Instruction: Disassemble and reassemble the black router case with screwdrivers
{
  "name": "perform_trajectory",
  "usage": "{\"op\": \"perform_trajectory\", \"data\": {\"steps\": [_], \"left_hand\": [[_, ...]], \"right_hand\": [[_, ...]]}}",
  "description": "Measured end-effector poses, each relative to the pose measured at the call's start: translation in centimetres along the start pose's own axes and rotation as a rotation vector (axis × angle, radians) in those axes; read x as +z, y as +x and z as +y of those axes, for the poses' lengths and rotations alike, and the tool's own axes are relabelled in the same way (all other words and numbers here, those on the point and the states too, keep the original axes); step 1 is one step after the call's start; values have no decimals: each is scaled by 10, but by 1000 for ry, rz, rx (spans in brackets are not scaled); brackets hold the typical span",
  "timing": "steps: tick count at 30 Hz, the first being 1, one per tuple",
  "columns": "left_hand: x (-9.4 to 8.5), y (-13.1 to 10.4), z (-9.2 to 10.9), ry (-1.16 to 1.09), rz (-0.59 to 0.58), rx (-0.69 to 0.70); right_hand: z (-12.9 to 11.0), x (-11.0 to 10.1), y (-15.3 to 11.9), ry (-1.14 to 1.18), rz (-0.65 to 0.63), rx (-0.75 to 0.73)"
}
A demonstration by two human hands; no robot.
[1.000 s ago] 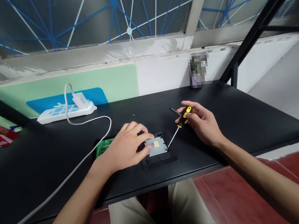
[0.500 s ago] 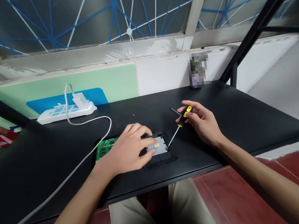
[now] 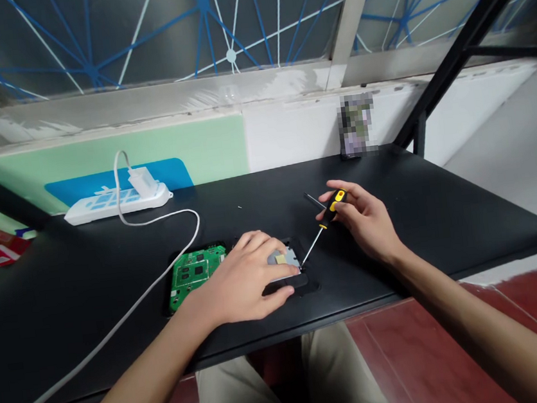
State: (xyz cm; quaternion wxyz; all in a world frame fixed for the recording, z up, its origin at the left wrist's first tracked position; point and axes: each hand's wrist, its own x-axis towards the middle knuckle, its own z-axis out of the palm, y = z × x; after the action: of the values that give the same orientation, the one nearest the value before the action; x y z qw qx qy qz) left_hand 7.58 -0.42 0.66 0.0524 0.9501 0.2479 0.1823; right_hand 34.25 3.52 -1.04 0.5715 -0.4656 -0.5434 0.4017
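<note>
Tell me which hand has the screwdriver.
The right hand, gripping the yellow-and-black screwdriver; the left hand is spread over the grey plate without one.

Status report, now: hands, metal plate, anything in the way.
Right hand gripping screwdriver; left hand open. Metal plate partly covered by left hand, screwdriver tip at near right corner. Left index finger close to tip.

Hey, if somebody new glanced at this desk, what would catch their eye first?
Probably the black-and-yellow screwdriver in the right hand, its tip at the right edge of the silvery plate, near the left hand. Then the bright green circuit board, left of that plate. Blue and white lines cross the window behind.
</note>
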Motion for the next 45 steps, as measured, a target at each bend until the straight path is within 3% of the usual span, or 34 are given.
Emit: {"op": "perform_trajectory", "data": {"steps": [45], "left_hand": [[0,1,1,0,-20,-5]], "right_hand": [[-4,5,-3,-21,7,-92]]}}
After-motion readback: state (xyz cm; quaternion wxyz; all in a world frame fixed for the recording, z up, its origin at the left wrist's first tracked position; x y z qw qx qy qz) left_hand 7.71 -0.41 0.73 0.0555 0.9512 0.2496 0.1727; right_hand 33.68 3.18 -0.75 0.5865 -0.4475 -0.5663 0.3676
